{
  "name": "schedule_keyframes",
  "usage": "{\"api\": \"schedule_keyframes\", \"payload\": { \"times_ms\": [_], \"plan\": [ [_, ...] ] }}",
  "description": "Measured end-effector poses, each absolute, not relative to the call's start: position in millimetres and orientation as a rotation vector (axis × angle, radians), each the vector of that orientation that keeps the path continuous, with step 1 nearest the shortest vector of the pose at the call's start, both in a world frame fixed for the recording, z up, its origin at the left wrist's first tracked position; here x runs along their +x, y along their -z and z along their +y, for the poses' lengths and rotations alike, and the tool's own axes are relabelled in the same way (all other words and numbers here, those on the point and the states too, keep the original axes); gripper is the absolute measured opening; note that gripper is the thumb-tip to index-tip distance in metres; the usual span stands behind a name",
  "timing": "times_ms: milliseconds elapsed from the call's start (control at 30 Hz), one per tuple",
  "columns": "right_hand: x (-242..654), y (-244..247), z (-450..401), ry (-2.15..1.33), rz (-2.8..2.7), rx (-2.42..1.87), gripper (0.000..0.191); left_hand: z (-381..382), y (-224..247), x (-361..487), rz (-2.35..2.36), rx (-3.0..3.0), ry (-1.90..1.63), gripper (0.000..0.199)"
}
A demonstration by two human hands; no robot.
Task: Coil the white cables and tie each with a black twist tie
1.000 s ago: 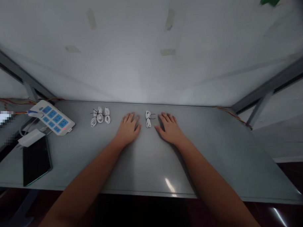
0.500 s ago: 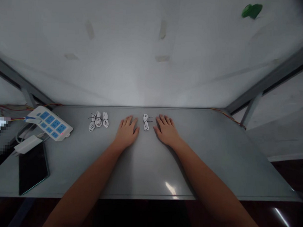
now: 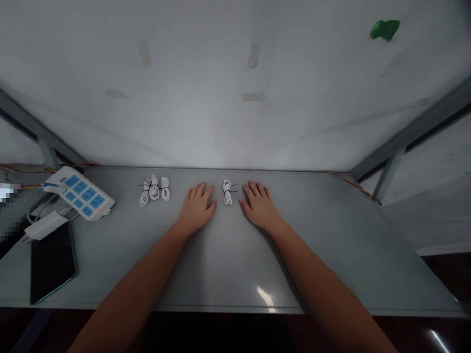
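Both of my hands lie flat on the grey table (image 3: 232,264) with nothing in them. My left hand (image 3: 198,207) has its fingers apart and rests to the left of a coiled white cable (image 3: 227,195). On the other side of that cable, my right hand (image 3: 260,204) is spread palm down, its thumb close to the coil but apart from it. A thin black tie binds the cable around its middle. Further left lie three more bundled white cables (image 3: 154,188), side by side, with black ties around them.
A white power strip (image 3: 88,194) with blue sockets sits at the left, its red light lit. Near it a white adapter (image 3: 46,225) overlaps a dark tablet (image 3: 52,265). A white wall (image 3: 206,129) rises behind the table; metal frame bars (image 3: 418,126) slope at both sides.
The view has tilted up slightly, so wall and table appear a little lower. My hands and the cables keep their places on the table.
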State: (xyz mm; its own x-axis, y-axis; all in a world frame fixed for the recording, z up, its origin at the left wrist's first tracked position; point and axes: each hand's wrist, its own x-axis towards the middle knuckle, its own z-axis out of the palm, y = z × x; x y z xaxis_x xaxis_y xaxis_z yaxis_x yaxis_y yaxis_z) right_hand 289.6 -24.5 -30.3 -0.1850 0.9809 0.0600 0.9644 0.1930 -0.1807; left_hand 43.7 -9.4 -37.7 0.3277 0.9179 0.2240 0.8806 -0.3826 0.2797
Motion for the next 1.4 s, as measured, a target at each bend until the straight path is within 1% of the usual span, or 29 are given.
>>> {"api": "schedule_keyframes", "payload": {
  "times_ms": [133,267,1100,1400],
  "plan": [
    [288.9,29.0,-25.0,-0.139,-2.295,-1.903,0.065,-10.7,31.6,45.7,1.728,2.474,-0.406,0.054],
    [288.7,28.2,-25.3,-0.137,-2.302,-1.908,0.065,-11.8,28.0,46.5,1.743,2.470,-0.359,0.055],
    [288.9,27.7,-25.6,-0.138,-2.303,-1.917,0.064,-10.5,33.7,44.6,1.723,2.506,-0.430,0.054],
    [288.9,29.2,-24.9,-0.140,-2.291,-1.907,0.065,-11.3,29.8,45.5,1.722,2.474,-0.405,0.054]
  ]
}}
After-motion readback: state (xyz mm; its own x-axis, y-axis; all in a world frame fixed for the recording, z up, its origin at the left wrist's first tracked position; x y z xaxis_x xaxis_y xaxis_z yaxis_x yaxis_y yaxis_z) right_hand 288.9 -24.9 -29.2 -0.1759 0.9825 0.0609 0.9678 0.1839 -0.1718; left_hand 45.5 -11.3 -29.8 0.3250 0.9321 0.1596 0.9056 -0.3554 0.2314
